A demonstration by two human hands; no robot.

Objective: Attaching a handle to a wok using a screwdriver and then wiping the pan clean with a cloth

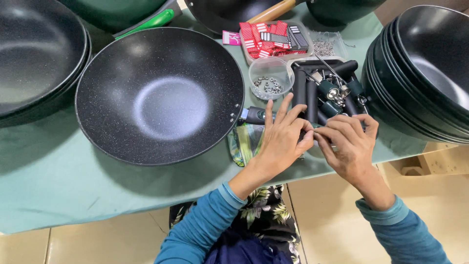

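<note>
A big black speckled wok (159, 93) lies on the green table (58, 190), its short handle stub (255, 115) pointing right. My left hand (282, 139) rests over that stub, fingers spread and bent. My right hand (348, 144) meets it from the right, and the fingertips of both hands pinch a small metal part (315, 132). What else lies under the hands is hidden.
A tray of black and green handles (325, 90) sits just behind my hands. A clear cup of small nuts (270, 78), a tray of red packets (273, 36), stacked black woks at right (425, 68) and left (36, 54) surround the spot. A folded cloth (244, 142) lies beneath.
</note>
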